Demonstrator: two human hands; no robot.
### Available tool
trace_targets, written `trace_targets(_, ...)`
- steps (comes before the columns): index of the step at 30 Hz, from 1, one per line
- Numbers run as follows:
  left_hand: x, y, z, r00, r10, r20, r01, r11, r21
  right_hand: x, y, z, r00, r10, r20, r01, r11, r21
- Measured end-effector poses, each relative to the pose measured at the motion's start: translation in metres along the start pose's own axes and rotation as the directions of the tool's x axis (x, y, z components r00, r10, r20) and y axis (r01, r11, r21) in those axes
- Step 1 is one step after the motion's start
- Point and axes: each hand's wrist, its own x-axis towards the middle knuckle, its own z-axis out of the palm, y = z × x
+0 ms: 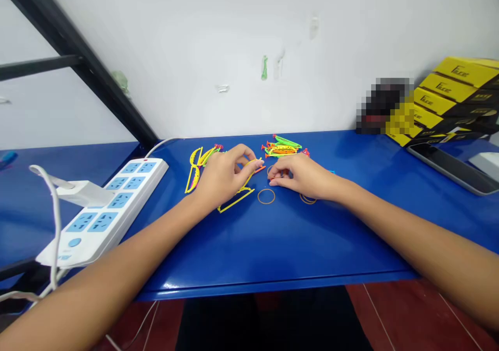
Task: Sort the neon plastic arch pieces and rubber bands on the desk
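Observation:
My left hand (pixel 228 174), closed with thumb and index finger together, grips a thin yellow plastic piece (pixel 251 177) near the middle of the blue table. Below that hand lies a yellow bow-like piece (pixel 237 200). To its left are more yellow pieces (pixel 194 171). My right hand (pixel 298 174) has its fingertips pinched together near a thin orange rubber band (pixel 270 170); the grip itself is too small to make out. One rubber band (pixel 266 196) lies flat between the hands, and others (pixel 307 199) are under the right wrist. Behind the right hand is a pile of green, yellow and orange pieces (pixel 286 145).
A white power strip (pixel 136 184) with a plugged-in adapter (pixel 83 192) and cables stands at the left. Stacked yellow and black boxes (pixel 448 88) and a dark phone (pixel 454 169) are at the right. A white wall rises behind the table (pixel 273 257).

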Motion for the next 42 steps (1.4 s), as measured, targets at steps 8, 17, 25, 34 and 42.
trace_targets(8,-0.001,-0.003,0.000,0.999,0.028,0.036,-0.028,0.999,0.027,-0.002,0.002,-0.004,0.999,-0.030,-0.046,0.030,0.999,0.012)
trace_targets(17,-0.002,-0.004,0.001,0.992,0.114,0.047,-0.117,0.990,0.076,-0.002,-0.009,-0.013,0.929,0.030,-0.368,0.069,0.965,0.252)
trace_targets(25,-0.005,-0.005,0.005,0.983,0.177,0.056,-0.182,0.978,0.101,-0.001,-0.012,-0.007,0.943,0.043,-0.331,0.069,0.945,0.319)
trace_targets(34,-0.007,-0.004,0.007,0.976,0.202,0.079,-0.210,0.973,0.097,-0.002,-0.012,-0.005,0.936,-0.069,-0.346,0.124,0.982,0.141)
trace_targets(42,-0.008,-0.003,0.009,0.974,0.213,0.076,-0.220,0.970,0.103,-0.005,-0.015,-0.006,0.935,-0.080,-0.345,0.128,0.985,0.118)
